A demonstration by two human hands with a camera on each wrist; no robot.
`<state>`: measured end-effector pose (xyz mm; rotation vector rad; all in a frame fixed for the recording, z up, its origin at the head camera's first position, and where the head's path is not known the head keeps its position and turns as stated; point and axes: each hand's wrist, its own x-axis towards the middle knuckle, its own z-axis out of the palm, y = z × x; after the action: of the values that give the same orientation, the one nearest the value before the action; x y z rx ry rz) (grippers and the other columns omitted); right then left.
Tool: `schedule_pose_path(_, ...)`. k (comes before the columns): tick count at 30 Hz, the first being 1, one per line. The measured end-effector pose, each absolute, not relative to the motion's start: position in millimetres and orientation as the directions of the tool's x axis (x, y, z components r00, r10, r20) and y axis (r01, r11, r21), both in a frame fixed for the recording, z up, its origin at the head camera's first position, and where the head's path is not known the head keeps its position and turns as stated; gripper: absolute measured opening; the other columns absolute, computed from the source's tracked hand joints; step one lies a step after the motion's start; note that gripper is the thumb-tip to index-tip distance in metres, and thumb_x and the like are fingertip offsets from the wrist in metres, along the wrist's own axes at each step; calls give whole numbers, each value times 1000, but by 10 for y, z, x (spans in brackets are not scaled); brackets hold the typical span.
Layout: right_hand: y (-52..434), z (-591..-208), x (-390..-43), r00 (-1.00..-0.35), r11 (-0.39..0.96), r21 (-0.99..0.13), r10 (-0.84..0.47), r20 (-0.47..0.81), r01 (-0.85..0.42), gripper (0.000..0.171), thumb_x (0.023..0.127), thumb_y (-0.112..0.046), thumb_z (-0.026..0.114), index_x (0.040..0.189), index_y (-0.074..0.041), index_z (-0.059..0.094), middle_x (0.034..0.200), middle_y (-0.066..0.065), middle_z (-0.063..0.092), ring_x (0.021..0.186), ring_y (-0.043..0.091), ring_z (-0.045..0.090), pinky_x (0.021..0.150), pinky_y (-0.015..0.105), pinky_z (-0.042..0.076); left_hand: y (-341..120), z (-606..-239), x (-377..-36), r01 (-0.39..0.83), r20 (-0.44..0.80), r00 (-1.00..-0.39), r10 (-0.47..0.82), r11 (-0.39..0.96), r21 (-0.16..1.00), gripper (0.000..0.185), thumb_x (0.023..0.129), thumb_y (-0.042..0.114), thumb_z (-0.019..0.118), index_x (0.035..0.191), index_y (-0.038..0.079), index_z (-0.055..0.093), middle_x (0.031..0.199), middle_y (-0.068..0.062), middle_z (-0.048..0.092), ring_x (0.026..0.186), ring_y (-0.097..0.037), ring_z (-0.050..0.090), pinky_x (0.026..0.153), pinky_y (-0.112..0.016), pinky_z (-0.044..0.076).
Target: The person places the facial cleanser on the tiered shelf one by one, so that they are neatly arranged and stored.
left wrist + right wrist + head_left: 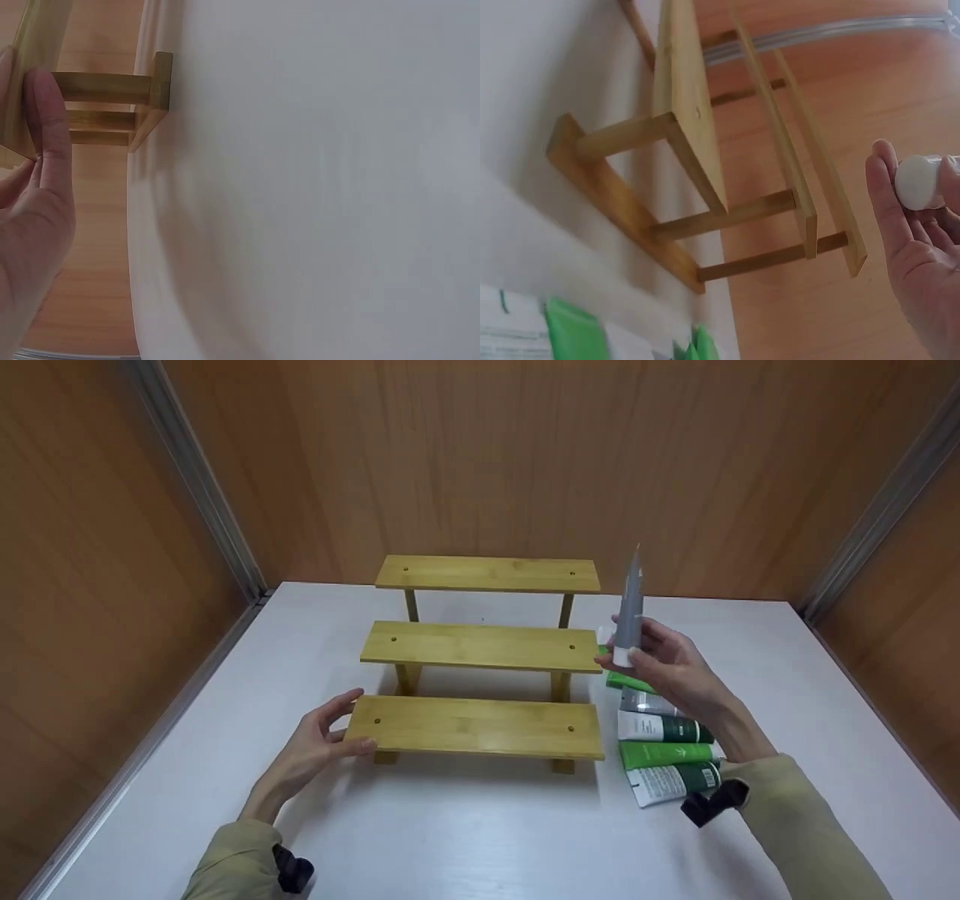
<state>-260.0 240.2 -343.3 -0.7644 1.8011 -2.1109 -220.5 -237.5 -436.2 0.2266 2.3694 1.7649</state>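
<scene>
Right hand pinches grey tube between thumb and fingers; tube upright, white cap down, between two and three o'clock of wooden rack, apart from it. Left hand grips end of lowest board, eight o'clock. Tube row on table, four o'clock.

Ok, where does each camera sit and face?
Head: worn on the head, facing forward and down at the wooden rack; left hand, right hand and sleeves show.
Left wrist: worn there, facing the rack's left end and white tabletop; left hand, partly.
Right wrist: worn there, facing the rack's right end; right hand, partly.
Head and right wrist share the rack and the white cap of the held tube.
</scene>
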Motion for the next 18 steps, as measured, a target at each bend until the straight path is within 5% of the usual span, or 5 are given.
schedule_pose_path(9,2019,-3183,-2923,-906,-23,-961,-327,269,-277,50,84,-14,60,130,-10,41,118,13,52,113,26,52,94,26,49,-2340,-4332,-2158,-41,-85,-962,258,173,984,77,75,13,71,139,20,28,132,-10,37,104,-26,57,83,-35,55)
schedule_pose_path(18,1695,-2957,-3142,-947,90,-947,-129,295,-307,54,75,-19,72,123,-11,50,114,9,56,106,21,53,98,37,44,-2272,-4309,-2155,-115,-132,-958,256,81,990,80,74,11,71,139,19,25,134,-9,36,100,-22,59,87,-44,52)
